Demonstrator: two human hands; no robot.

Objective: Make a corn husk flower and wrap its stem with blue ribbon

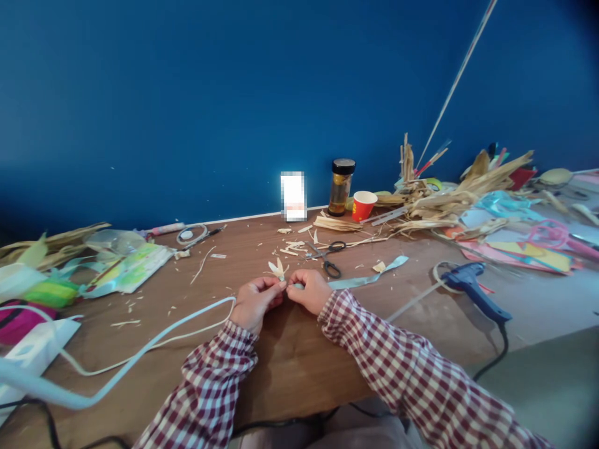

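Observation:
Near the front of the brown table, my left hand (255, 302) is closed in a pinch at the base of a small pale flower (277, 269), its pointed petals looking like dried corn husk. Close beside it, my right hand (311, 290) is also closed, its thumb and forefinger on a light blue ribbon (362, 281). The ribbon's tail runs out to the right across the table. My fingers hide where ribbon and flower stem may meet. Just beyond my right hand lie dark-handled scissors (333, 267) among cut husk scraps (294, 247).
A blue glue gun (472, 284) with a black cord lies at the right. Behind stand a dark-lidded jar (340, 190), a red paper cup (364, 206) and a husk pile (435, 209). At left are a white cable (154, 346), power strip (40, 355) and coloured packets.

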